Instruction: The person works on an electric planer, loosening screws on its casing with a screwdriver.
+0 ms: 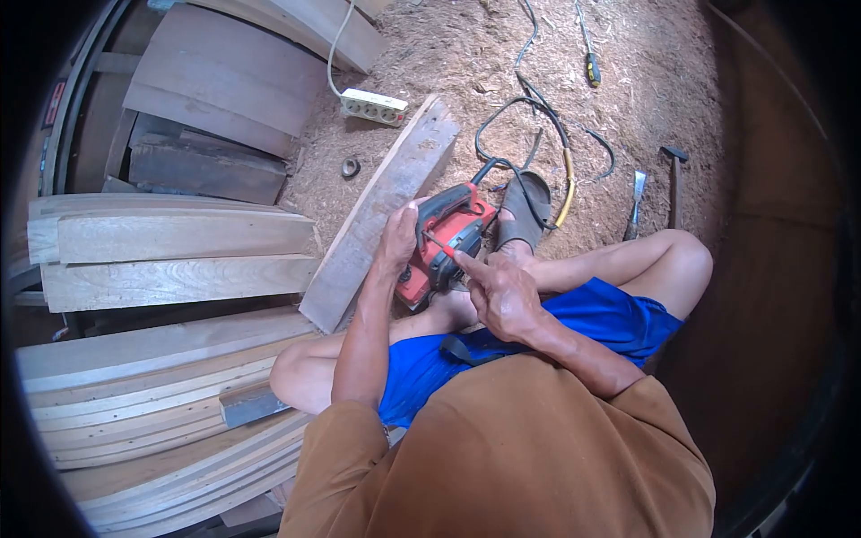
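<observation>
A red and black electric planer [464,228] is tilted on its side above my feet, its dark cable leading away at the top. My left hand [400,235] grips the planer at its left edge, thumb up near the handle. In my right hand [504,303] is a thin screwdriver [446,249] with a red handle, the index finger stretched along it. Its shaft points at the planer's side; whether the tip touches a screw is too small to tell. Beside the planer, a long timber [381,215] lies on the ground.
Stacked boards [179,242] fill the left side. A white power strip [374,106] and a tape roll [351,168] lie beyond the timber. Looped cable [565,152], a yellow-black screwdriver [593,70], a chisel [638,199] and a hammer [675,184] rest on wood shavings.
</observation>
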`<control>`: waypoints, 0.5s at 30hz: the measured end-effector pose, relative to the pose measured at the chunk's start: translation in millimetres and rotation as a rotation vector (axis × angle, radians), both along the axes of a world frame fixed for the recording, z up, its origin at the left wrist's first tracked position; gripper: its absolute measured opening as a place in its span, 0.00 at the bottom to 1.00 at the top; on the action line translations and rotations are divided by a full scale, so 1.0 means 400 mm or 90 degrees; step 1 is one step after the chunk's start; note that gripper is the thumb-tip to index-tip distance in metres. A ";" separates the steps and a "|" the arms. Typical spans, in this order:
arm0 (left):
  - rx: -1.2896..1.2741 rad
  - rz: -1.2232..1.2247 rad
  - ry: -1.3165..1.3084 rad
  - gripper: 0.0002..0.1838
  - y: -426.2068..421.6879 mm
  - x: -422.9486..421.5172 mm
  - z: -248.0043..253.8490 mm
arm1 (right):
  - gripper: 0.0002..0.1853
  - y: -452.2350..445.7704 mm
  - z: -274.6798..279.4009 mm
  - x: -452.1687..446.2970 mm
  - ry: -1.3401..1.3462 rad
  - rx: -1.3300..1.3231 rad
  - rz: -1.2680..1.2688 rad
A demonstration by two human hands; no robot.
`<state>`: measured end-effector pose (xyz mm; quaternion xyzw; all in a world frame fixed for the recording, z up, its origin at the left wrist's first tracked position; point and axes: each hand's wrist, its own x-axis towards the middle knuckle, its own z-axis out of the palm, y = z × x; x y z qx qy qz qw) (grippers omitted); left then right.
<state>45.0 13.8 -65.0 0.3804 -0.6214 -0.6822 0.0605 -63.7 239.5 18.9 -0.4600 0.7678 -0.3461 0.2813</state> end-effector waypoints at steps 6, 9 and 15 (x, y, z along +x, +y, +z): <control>-0.019 -0.006 0.017 0.30 -0.003 0.003 -0.012 | 0.25 -0.016 -0.148 0.026 -0.339 -0.165 -0.071; -0.027 -0.009 0.029 0.32 -0.002 0.003 -0.016 | 0.25 -0.046 -0.043 -0.044 -0.839 0.104 -0.204; -0.093 0.003 -0.032 0.30 0.012 0.000 -0.018 | 0.27 -0.066 -0.026 -0.042 -0.597 0.084 -0.052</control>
